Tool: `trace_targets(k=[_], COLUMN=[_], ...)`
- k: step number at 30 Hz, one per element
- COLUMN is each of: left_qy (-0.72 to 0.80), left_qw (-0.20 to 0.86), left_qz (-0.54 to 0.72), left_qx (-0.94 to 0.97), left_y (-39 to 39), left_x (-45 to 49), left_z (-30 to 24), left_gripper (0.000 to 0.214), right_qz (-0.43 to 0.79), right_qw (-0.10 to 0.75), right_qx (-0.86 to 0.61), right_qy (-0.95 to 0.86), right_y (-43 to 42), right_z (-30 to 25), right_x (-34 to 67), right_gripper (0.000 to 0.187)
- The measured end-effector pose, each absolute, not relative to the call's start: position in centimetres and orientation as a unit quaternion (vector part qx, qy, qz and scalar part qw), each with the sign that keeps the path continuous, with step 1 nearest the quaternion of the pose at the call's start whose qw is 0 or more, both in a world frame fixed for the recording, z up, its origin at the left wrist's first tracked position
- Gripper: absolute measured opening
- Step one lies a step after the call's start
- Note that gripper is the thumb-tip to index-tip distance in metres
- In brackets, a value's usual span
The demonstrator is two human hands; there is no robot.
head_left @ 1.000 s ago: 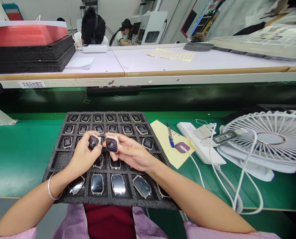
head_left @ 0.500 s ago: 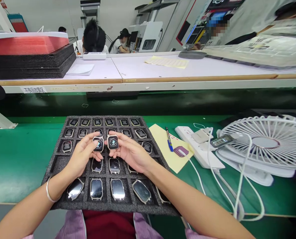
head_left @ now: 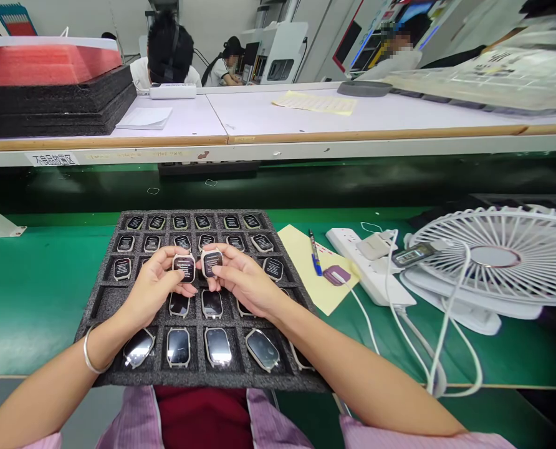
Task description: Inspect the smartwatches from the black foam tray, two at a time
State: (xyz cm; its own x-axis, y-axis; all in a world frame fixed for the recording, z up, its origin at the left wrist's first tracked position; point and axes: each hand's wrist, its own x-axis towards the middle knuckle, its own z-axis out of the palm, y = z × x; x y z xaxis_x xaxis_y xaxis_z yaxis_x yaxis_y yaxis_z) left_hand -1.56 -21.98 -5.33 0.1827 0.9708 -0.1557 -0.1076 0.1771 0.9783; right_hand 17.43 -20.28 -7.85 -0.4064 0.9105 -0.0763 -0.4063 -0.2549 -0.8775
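My left hand [head_left: 159,280] is closed on a smartwatch [head_left: 183,267] without a strap, its thumb on the lit screen. Beside it, my right hand [head_left: 247,280] grips a second smartwatch [head_left: 211,262], thumb on the lower part of its screen. Both screens show lines of white text. The two watches are held close together, apart from each other, above a dark foam tray [head_left: 166,375]. More strapless watches lie in its compartments: those in the far rows show text, while a near-row watch [head_left: 219,347] has a dark, reflective screen. My hands and forearms hide some compartments.
To the right lie yellow paper [head_left: 299,249], a blue pen [head_left: 315,252], a purple charging puck [head_left: 336,275], a white power strip [head_left: 366,268] with cables and a white fan [head_left: 493,255]. Foam sheets [head_left: 48,109] are stacked on the shelf [head_left: 259,118]; people sit beyond.
Both held watch screens have gone from a watch face to lines of text. My right thumb has come onto its watch's screen. The view has tilted slightly downward.
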Motion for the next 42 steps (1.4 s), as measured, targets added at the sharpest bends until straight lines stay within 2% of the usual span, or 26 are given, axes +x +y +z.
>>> trace_targets(k=[42], left_qy=[0.45], left_qw=[0.611], left_qz=[0.44], left_qx=[0.48], left_y=[-22.09], left_x=[-1.57], left_z=[-5.32], left_gripper=[0.031], right_qz=[0.712], right_qw=[0.445], right_qx=[-0.291], right_qy=[-0.459], right_y=[-20.33], right_z=[-7.97], right_x=[17.65], right_gripper=[0.037])
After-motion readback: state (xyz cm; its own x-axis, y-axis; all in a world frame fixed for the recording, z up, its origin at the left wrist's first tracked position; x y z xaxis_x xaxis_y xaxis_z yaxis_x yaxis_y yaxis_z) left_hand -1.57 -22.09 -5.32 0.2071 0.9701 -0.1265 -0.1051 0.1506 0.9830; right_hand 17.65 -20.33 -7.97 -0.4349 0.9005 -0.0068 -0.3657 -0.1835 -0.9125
